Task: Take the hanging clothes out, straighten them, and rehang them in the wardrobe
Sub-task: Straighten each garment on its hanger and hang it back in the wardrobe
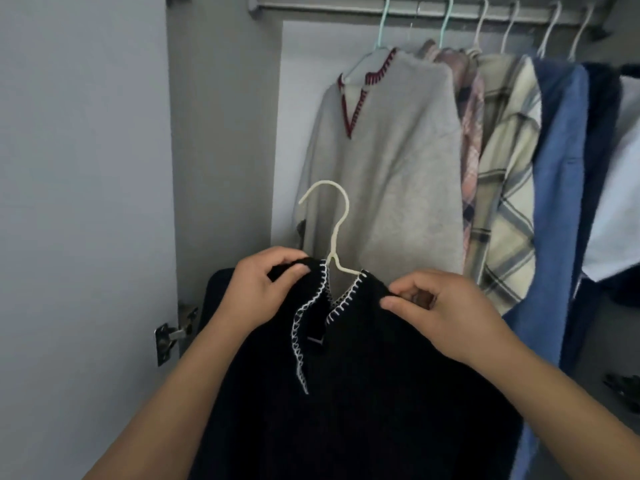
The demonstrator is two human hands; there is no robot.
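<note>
Wardrobe rail (pixel 415 10) overhead; your left hand (pixel 258 289) and right hand (pixel 446 313) each pinch the shoulders of a soft, limp black sweater (pixel 346 393) on its hanger (pixel 332 223).

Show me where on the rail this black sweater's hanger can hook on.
Bare stretch of rail between the left bracket and the grey sweater on its mint hanger. Right of that, hangers sit packed: pink plaid, cream plaid shirt, blue jacket.

A shiny metal hinge (pixel 171 336) sits low on the grey wardrobe door (pixel 83 202) at the left. The door stands open. A dark fitting (pixel 623 389) shows low at the right edge, too dim to name.
</note>
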